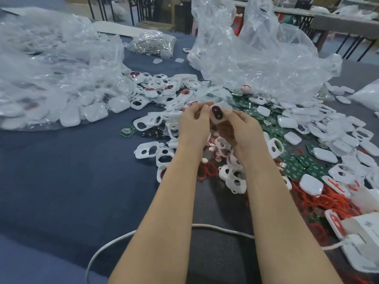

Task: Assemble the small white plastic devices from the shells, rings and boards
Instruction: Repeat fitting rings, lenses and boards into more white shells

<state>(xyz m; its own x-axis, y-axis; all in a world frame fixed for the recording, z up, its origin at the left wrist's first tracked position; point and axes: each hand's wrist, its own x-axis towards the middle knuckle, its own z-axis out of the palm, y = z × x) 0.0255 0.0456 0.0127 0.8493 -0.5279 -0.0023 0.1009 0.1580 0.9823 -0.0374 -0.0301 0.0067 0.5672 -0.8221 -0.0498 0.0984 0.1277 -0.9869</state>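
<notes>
A small white device (217, 114) with a red-rimmed dark window is held up above the parts pile, gripped between both hands. My left hand (193, 121) pinches its left side with fingertips near the top. My right hand (242, 130) curls around its right and lower side. White shells with cut-out holes (148, 150) lie loose on the blue cloth below and to the left. Green circuit boards (297, 167) are scattered on the right. Red rings (332, 199) form a tangle at the lower right. Solid white back shells (311, 184) lie among the boards.
Large crumpled clear plastic bags sit at the left (51, 68) and at the back right (256, 58). A bag of small metal parts (152, 43) is at the back. A white cable (114, 242) crosses the near cloth. A white box (365, 228) stands at the right edge.
</notes>
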